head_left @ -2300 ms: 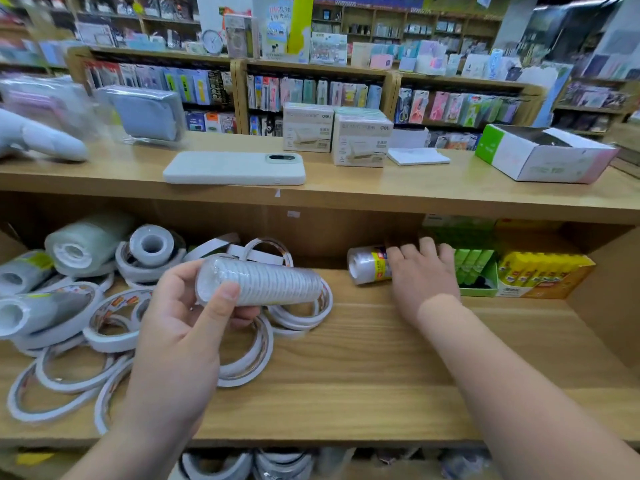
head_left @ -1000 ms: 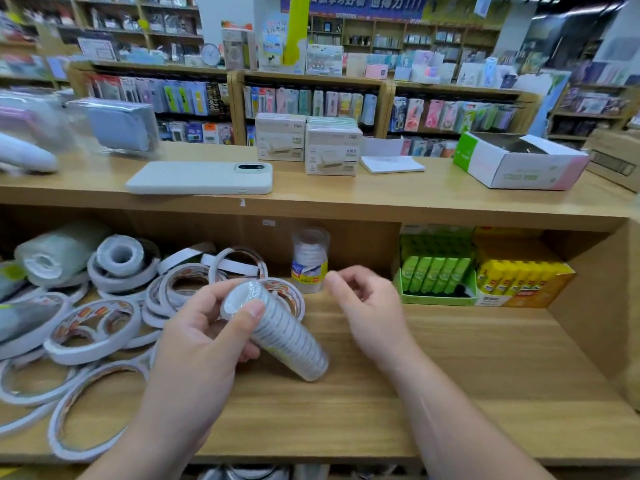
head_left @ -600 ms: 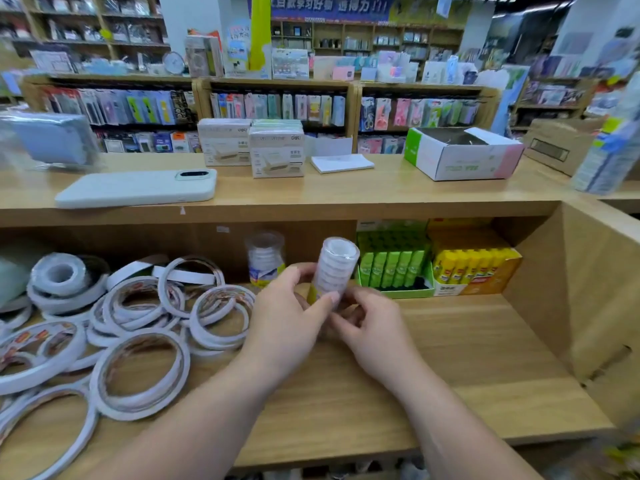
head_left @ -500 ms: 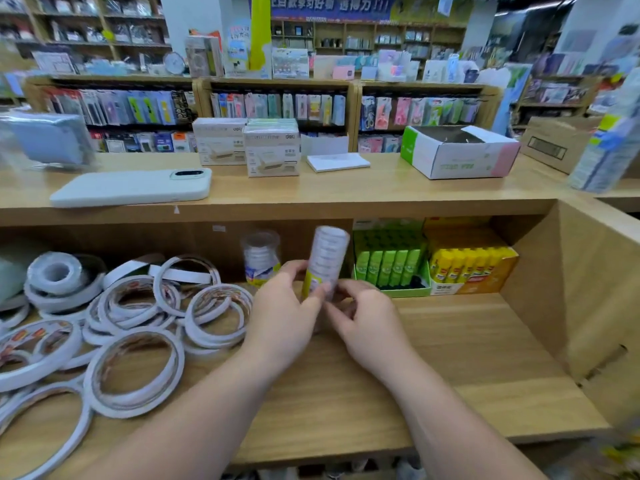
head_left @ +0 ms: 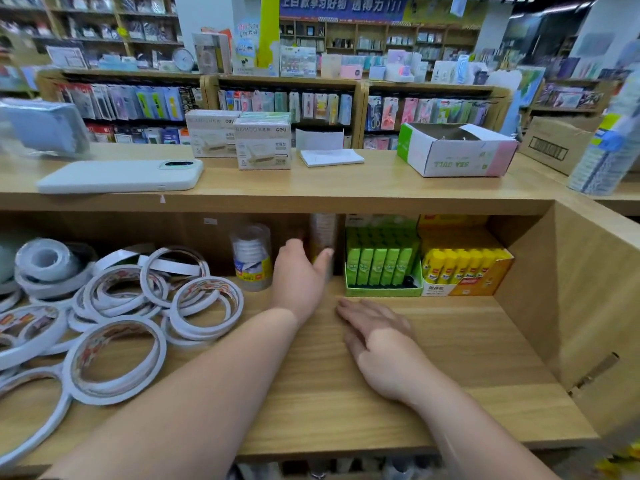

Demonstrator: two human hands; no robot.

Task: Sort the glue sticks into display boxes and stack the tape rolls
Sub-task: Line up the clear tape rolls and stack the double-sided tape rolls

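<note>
My left hand (head_left: 300, 275) grips a tall wrapped tube of tape rolls (head_left: 322, 233), standing upright at the back of the lower shelf. Just left of it stands a shorter wrapped tape tube (head_left: 251, 258) with a yellow label. My right hand (head_left: 377, 337) lies flat and open on the shelf board, holding nothing. Right of the tall tube sit a green display box of glue sticks (head_left: 381, 261) and a yellow display box of glue sticks (head_left: 465, 268). Loose white tape rings (head_left: 114, 327) lie piled on the left of the shelf.
The upper counter (head_left: 311, 194) carries a white phone (head_left: 119, 175), two white product boxes (head_left: 262, 144), a notepad (head_left: 331, 156) and an open green-pink carton (head_left: 453, 150). A wooden side wall (head_left: 585, 299) closes the shelf on the right. Store racks stand behind.
The tall tape tube went from being held by both hands near the shelf's middle to standing at the back beside the short tube. My right hand let go and dropped flat onto the board.
</note>
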